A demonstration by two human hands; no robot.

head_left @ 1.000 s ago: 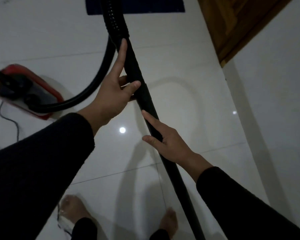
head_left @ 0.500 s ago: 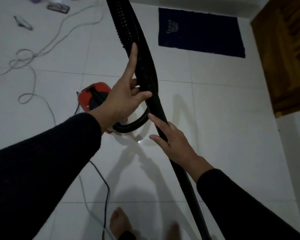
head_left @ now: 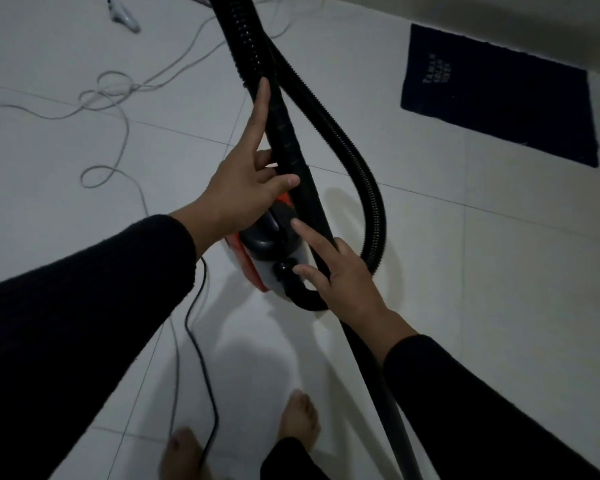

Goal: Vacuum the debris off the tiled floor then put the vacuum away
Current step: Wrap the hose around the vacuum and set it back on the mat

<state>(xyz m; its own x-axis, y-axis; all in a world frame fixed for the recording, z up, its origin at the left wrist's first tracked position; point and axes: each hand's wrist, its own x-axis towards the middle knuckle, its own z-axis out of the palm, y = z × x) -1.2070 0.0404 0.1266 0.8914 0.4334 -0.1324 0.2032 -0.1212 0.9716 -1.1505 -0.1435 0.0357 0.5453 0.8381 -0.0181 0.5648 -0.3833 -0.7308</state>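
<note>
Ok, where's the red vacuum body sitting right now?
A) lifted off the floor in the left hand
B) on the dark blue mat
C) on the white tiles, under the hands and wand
C: the red vacuum body rests on the white tiled floor beneath both hands, well clear of the dark blue mat.

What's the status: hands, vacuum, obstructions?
Left hand and right hand both on wand, fingers loose, not fully wrapped. Vacuum body on tiles beneath. Black cord near feet; white cable loose at left.

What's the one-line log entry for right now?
left hand: on wand | right hand: on wand | vacuum: floor
</note>
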